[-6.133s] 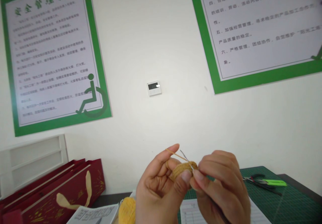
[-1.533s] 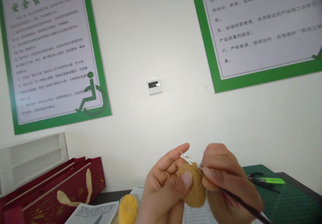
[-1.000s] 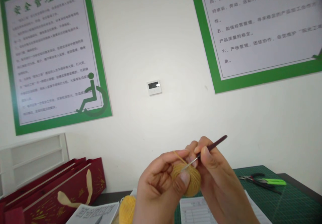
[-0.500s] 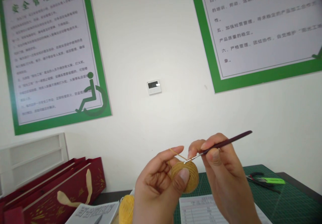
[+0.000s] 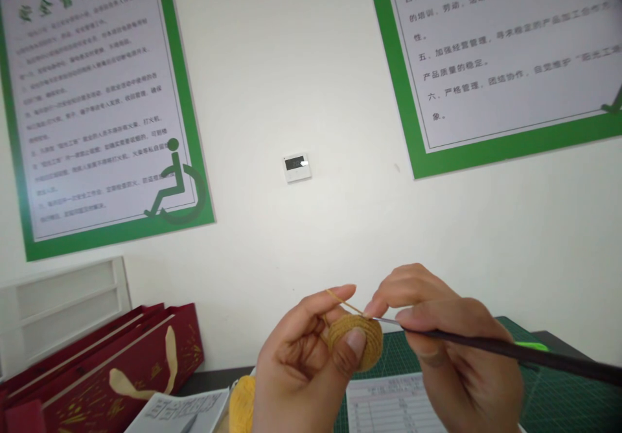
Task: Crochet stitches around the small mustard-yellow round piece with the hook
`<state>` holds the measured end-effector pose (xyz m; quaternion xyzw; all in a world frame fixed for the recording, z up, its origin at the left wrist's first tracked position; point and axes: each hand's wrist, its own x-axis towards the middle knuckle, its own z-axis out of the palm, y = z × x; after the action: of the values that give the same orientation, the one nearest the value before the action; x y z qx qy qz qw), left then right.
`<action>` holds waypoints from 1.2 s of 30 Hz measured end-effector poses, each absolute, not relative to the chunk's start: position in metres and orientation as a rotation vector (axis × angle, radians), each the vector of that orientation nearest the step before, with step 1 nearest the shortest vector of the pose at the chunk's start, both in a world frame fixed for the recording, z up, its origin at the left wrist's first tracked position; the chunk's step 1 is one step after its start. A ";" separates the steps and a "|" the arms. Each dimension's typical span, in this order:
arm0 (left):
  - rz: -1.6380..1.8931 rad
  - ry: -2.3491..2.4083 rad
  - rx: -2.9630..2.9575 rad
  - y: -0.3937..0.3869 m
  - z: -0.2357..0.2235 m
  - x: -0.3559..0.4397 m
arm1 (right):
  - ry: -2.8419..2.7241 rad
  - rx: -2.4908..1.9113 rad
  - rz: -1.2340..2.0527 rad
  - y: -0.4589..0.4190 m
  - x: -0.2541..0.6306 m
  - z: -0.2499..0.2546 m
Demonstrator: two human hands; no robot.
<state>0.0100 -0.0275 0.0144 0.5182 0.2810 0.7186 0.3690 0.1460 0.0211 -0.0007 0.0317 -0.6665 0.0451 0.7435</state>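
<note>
My left hand (image 5: 304, 349) pinches a round mustard-yellow crochet piece (image 5: 367, 345), with the thumb flat on its face. A strand of yarn (image 5: 344, 301) runs over the raised left index finger to the top edge of the piece. In my right hand (image 5: 451, 336) is a crochet hook (image 5: 466, 338) with a dark handle and a thin metal shaft, its handle pointing down to the right. The metal end meets the upper right edge of the piece, where the right index fingertip also rests. The hook's very tip is hidden.
A yellow yarn ball (image 5: 241, 404) sits left of my left wrist. A printed sheet (image 5: 389, 404) lies on the green cutting mat (image 5: 554, 387). Dark red gift bags (image 5: 140, 368) and a booklet (image 5: 179, 410) are at left. Behind, a wall (image 5: 291, 238) carries posters and a thermostat (image 5: 296, 168).
The right hand has turned, swinging the hook's handle from pointing up right to pointing down right, towards me. The left hand and the crochet piece have barely moved.
</note>
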 end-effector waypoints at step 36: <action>1.871 0.693 1.282 -0.027 0.015 0.010 | -1.131 -0.083 0.365 0.018 0.130 -0.009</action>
<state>0.0104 -0.0269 0.0149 0.5011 0.2709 0.7312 0.3753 0.1298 0.0180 -0.0092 -0.0392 -0.5328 0.1721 0.8276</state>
